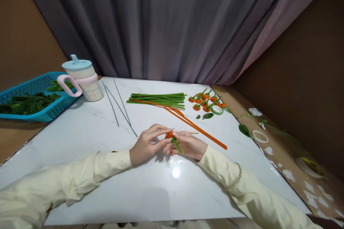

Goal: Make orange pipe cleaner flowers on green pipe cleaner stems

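In the head view, at the frame's centre, the left hand (146, 144) and right hand (188, 145) meet on the white table (107, 182), fingertips pinched together on a small orange flower (170, 135) with a green stem (177, 146); which fingers grip it is hard to tell. Above lie green stems (158, 99), orange stems (199, 128), finished flowers (205, 101) and tape (217, 110). A cup (83, 80) and blue basket (32, 98) sit upper left.

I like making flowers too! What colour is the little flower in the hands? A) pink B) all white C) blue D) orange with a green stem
D: both the left hand and the right hand pinch a small orange flower with a green stem over the white table.
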Available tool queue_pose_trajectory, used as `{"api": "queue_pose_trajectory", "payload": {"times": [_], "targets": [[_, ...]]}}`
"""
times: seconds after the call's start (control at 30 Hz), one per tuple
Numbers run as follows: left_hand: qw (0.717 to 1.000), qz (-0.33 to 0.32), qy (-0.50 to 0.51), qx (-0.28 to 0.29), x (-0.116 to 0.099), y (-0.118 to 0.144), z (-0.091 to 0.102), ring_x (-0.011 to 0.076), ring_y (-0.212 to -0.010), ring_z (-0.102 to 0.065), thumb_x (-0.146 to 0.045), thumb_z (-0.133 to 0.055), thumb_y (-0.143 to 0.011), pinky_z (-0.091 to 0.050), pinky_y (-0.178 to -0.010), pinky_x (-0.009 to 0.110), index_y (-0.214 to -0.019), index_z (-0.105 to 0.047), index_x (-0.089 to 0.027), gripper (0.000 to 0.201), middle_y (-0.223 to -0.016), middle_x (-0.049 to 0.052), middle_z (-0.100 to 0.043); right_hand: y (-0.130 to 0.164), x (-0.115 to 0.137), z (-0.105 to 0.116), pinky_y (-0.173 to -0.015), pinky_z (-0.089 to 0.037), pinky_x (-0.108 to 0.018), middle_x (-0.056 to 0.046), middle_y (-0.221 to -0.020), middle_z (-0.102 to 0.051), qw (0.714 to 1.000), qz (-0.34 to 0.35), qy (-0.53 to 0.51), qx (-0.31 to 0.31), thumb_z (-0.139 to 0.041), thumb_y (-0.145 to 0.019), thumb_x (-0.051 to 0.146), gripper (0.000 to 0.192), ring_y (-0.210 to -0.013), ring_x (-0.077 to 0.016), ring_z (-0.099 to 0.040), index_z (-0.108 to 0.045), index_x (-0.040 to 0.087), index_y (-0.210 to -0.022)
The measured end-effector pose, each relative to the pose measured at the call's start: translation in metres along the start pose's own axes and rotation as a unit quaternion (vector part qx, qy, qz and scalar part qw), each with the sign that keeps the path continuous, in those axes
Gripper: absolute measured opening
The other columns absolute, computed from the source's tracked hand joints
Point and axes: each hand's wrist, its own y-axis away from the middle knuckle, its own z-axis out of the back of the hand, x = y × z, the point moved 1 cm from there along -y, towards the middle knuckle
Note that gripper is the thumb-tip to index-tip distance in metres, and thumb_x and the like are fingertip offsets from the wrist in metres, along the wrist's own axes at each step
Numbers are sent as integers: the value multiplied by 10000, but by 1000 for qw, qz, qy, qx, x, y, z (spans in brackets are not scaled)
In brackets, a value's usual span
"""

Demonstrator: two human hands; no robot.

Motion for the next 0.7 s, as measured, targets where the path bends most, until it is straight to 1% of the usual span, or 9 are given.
{"api": "queue_pose_trajectory", "payload": {"times": [0.1,0.17,0.23,0.3,0.37,0.47,0.57,0.63,0.7], "targets": [[997,-67,-26,-17,0,-1,0,163,-815,-585,-128,-580,-821,-506,-720,301,-1042,-646,-177,236,-891,91,-635,0,0,-1,-633,-468,-226,-115,-748,-698,1000,7,3,3,-616,-816,362,293,-696,-153,-664,-649,72,-841],[995,-94,-35,-20,0,-1,0,161,-795,-577,-103,-574,-819,-505,-701,302,-1033,-650,-174,238,-873,93,-635,1,0,0,-638,-469,-222,-118,-754,-701,1000,8,1,0,-623,-815,334,274,-694,-147,-663,-652,67,-867],[994,-102,-33,-17,0,-2,0,157,-789,-575,-92,-569,-818,-504,-691,294,-1018,-659,-172,234,-861,90,-633,1,-1,1,-656,-473,-227,-119,-764,-704,1000,8,0,-4,-635,-807,319,265,-695,-145,-664,-655,65,-881],[995,-95,-24,-13,0,-1,0,153,-784,-578,-100,-569,-820,-505,-683,281,-996,-671,-170,216,-857,87,-631,1,-2,3,-676,-477,-237,-118,-778,-706,1000,4,-2,-7,-654,-791,318,269,-700,-146,-665,-657,67,-887],[998,-59,-6,-5,0,-1,1,150,-789,-590,-126,-573,-822,-505,-691,272,-979,-682,-167,195,-867,86,-632,1,-3,3,-687,-480,-246,-119,-796,-706,1000,-1,-1,-8,-665,-781,330,284,-710,-146,-663,-657,70,-894],[998,56,37,6,1,-1,2,155,-821,-608,-187,-584,-824,-498,-739,268,-947,-692,-163,165,-901,86,-641,0,-1,3,-666,-486,-248,-132,-826,-701,1000,-4,21,-7,-612,-810,407,349,-723,-150,-660,-648,73,-904],[981,171,87,-4,2,-4,3,168,-835,-611,-249,-596,-817,-493,-752,269,-912,-700,-155,169,-902,82,-650,1,5,6,-637,-495,-259,-148,-891,-688,998,6,64,-23,-546,-831,486,430,-733,-167,-665,-619,85,-968],[969,218,116,-19,3,-6,4,169,-816,-611,-271,-612,-802,-497,-731,263,-919,-703,-149,192,-895,78,-649,3,9,8,-644,-504,-270,-143,-919,-680,995,24,89,-40,-579,-812,475,413,-750,-175,-668,-599,98,-980],[959,246,137,-30,3,-7,4,151,-757,-609,-282,-628,-784,-503,-697,252,-935,-706,-150,215,-883,69,-641,5,11,10,-653,-509,-270,-126,-920,-675,992,41,112,-50,-641,-779,425,365,-765,-174,-668,-590,107,-951]]}}
